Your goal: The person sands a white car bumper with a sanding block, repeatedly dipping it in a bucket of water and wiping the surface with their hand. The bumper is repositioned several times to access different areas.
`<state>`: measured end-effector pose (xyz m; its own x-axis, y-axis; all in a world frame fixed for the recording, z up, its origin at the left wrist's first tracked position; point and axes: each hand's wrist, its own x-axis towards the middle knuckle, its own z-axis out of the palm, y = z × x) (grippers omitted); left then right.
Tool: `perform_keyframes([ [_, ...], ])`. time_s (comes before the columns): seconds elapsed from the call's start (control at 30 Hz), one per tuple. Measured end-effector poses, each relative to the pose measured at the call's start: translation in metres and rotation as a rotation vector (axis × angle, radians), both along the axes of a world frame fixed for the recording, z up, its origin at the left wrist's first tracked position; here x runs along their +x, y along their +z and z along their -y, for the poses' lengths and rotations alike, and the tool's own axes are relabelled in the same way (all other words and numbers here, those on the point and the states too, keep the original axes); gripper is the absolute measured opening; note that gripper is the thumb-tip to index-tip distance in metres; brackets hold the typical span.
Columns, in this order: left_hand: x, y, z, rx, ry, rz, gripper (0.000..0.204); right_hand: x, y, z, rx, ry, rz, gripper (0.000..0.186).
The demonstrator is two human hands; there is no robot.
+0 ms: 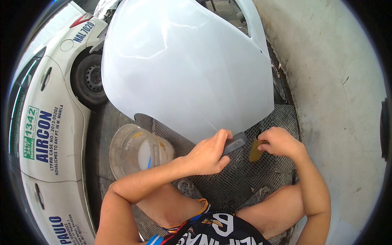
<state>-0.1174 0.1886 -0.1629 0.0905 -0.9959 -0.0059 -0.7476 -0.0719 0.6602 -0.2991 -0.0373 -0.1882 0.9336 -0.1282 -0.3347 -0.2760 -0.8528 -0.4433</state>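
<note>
In my left hand (209, 154) is a dark grey sanding block (235, 143), with my fingers curled round its near end. My right hand (281, 141) pinches a small mustard-yellow sheet (255, 152) by its upper edge; it looks like sandpaper. The two hands are apart, close to the near corner of a large white car body panel (192, 77). The sheet hangs above the floor, right of the block. Whether the block touches the panel's edge, I cannot tell.
A cloudy plastic bucket (118, 141) stands left of my left forearm, with something white and blue in it. A white car (61, 139) is parked along the left side. To the right rises a pale wall (339, 102). My feet are on a ridged grey floor (220, 185).
</note>
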Motion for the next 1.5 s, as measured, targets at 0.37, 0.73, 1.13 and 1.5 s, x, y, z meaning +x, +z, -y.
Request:
perform_keyframes([
  [0.37, 0.007, -0.007, -0.001, 0.033, -0.062, -0.042, 0.068, -0.005, 0.001, 0.001, 0.18, -0.271, 0.291, 0.024],
  [0.73, 0.024, -0.014, -0.017, 0.13, -0.049, 0.051, 0.075, 0.001, -0.002, 0.002, 0.163, -0.293, 0.321, 0.028],
  [1.13, 0.02, -0.03, -0.021, 0.245, -0.166, 0.074, 0.077, -0.002, 0.003, 0.005, 0.163, -0.283, 0.234, 0.026],
  [1.5, 0.022, -0.035, -0.018, 0.257, -0.221, 0.114, 0.084, 0.0, 0.001, 0.007, 0.207, -0.343, 0.155, 0.022],
])
